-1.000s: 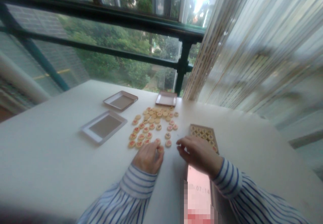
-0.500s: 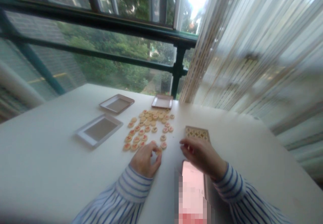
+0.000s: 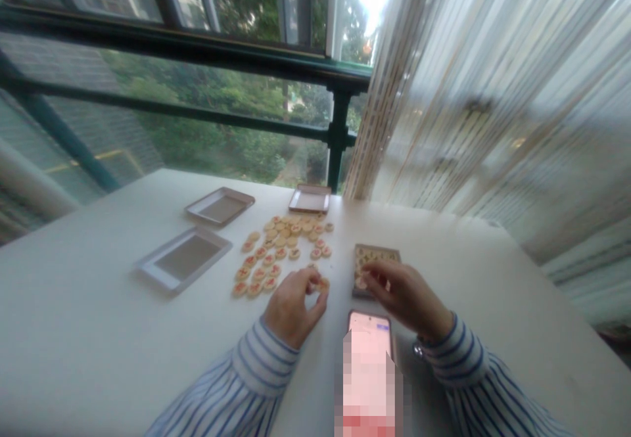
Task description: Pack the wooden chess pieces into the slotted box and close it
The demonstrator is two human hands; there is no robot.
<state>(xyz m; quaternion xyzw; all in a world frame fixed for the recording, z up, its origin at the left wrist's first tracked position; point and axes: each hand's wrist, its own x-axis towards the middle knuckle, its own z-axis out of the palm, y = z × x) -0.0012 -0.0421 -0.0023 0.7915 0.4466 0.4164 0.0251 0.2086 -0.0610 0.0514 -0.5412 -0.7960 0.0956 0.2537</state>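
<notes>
My left hand [image 3: 296, 302] is closed in a pinch on a Chinese chess piece [image 3: 323, 284], just right of the loose pieces. A round piece [image 3: 361, 282] shows at the fingertips of my right hand [image 3: 411, 296], which is closed over the left side of a shallow tray [image 3: 377, 248]. Rows of pieces with dark markings fill the far part of that tray; my right hand covers some of the rest. Many loose wooden pieces [image 3: 274, 271], some with red characters, are spread on the white table [image 3: 98, 319].
Two shallow trays, one nearer [image 3: 148, 267] and one farther [image 3: 197, 217], lie on the left. Another tray [image 3: 309, 210] stands at the table's back edge. A phone [image 3: 369, 338] lies between my forearms. Behind are a green railing [image 3: 338, 121] and a string curtain [image 3: 473, 95].
My right hand has moved from beside the tray to over its left part. My left hand has shifted slightly right with its piece, and now covers where two loose pieces lay. The view has shifted slightly.
</notes>
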